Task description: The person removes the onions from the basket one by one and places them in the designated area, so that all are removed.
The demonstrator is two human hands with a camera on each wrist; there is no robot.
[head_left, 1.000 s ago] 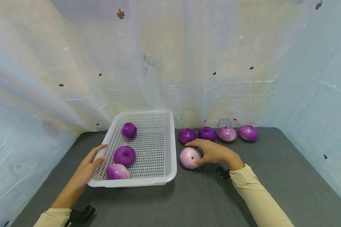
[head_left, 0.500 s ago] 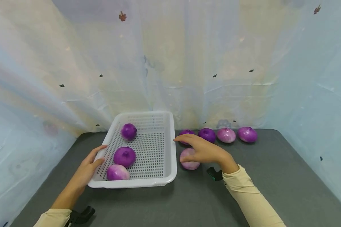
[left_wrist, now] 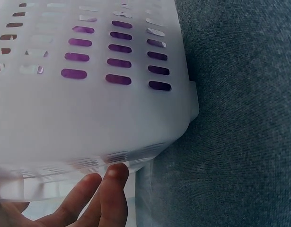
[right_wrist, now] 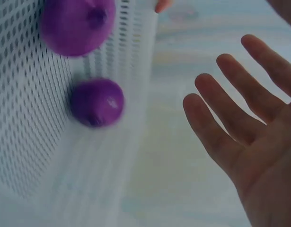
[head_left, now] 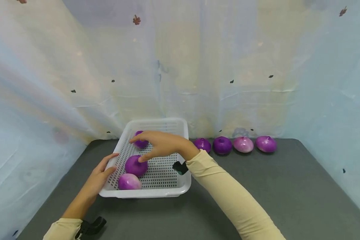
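**Above the white basket [head_left: 144,193], the right hand [head_left: 165,143] was held with fingers apart**

In the right wrist view, the four fingers were seen stretched and separated, with nothing clamped between them. In the head view, the thumb tip was overlapped with the middle onion [head_left: 134,168]; whether it was touched could not be told.

Inside the basket, three onions were seen along its left side. The back onion [head_left: 142,144] was partly covered by the right hand. The middle onion was set just beside the front onion [head_left: 129,181], which was coloured purple and fading to white.

At the basket's left rim, the left hand [head_left: 97,178] was rested, its fingers extended and its thumb parted from the index finger.

To the basket's right, a row of four onions [head_left: 222,145] was lined up along the back of the dark grey table [head_left: 288,186]. Behind it, a pale patterned curtain [head_left: 180,66] was hung. The right forearm was covered by a cream sleeve [head_left: 228,193].
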